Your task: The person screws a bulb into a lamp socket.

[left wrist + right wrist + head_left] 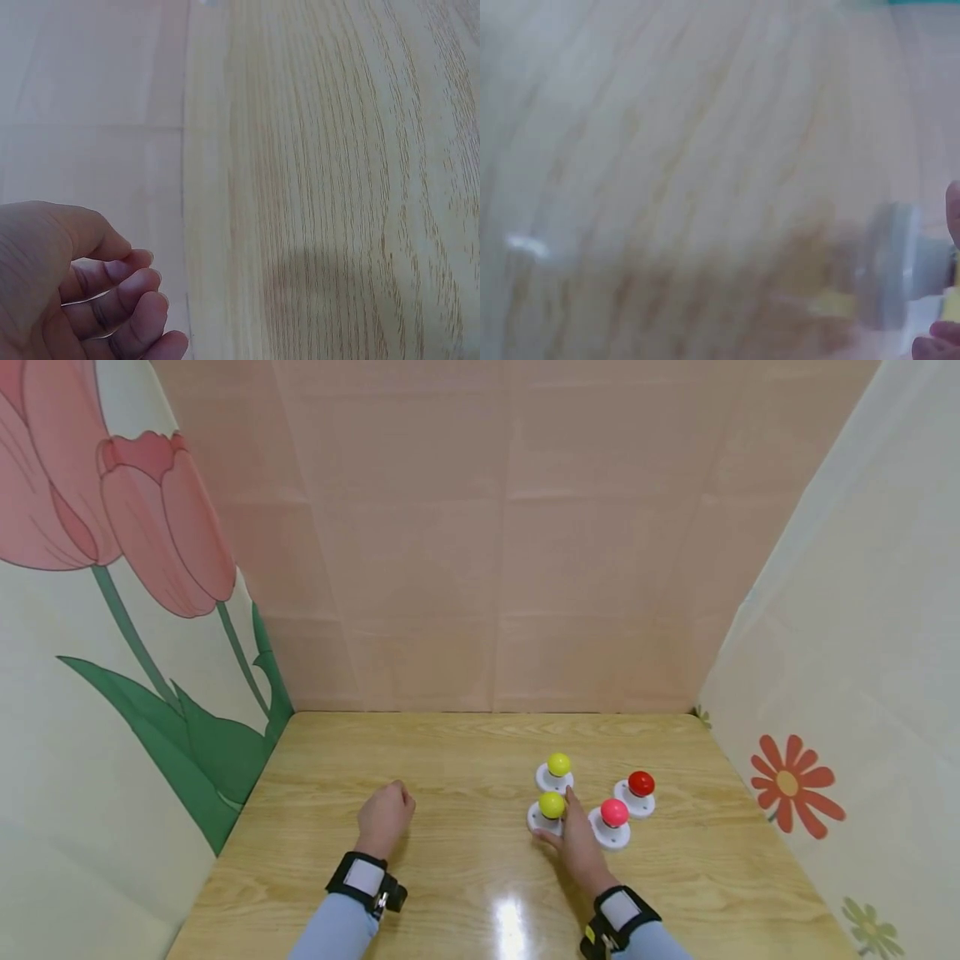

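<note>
Four-spoked spacing aside, several small white round lamp holders with coloured ball-shaped bulbs stand at the table's right. My right hand (579,843) reaches round the nearer lamp holder with a yellow bulb (551,805), thumb on its near side and fingers on its right. In the right wrist view its white base (889,266) shows at the right edge, with fingertips (933,348) beside it. Another yellow-bulb lamp holder (558,767) stands just behind; a pink one (614,814) and a red one (641,785) are to the right. My left hand (386,818) hovers over the table, loosely curled, holding nothing.
The wooden table (360,743) ends at a pinkish back wall (495,568). Side panels carry printed tulips (168,518) on the left and a red flower (797,785) on the right. A bright reflection lies near the table's front.
</note>
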`<move>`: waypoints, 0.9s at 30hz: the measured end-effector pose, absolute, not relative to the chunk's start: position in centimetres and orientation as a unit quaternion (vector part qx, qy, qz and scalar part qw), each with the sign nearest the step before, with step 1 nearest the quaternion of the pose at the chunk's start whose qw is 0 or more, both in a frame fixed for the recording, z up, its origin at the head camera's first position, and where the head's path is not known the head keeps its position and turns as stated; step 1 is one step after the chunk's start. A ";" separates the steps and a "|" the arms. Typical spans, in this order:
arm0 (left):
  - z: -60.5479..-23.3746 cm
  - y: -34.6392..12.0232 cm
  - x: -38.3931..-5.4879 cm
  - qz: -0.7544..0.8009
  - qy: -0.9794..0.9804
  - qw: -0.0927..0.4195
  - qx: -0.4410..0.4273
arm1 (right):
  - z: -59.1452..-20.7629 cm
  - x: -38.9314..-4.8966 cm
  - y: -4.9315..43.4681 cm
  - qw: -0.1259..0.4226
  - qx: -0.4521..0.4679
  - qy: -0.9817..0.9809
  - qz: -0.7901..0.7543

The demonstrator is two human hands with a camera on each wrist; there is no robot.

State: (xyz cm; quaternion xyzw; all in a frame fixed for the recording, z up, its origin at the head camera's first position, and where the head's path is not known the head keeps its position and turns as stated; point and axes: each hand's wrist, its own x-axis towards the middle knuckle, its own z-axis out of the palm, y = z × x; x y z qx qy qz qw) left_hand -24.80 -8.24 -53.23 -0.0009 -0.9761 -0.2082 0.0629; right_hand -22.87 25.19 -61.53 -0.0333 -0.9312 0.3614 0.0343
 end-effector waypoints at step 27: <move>-53.1 -7.8 -24.8 -0.173 -0.982 -0.053 -0.045 | -53.1 -19.0 21.6 -0.084 0.199 -0.941 0.262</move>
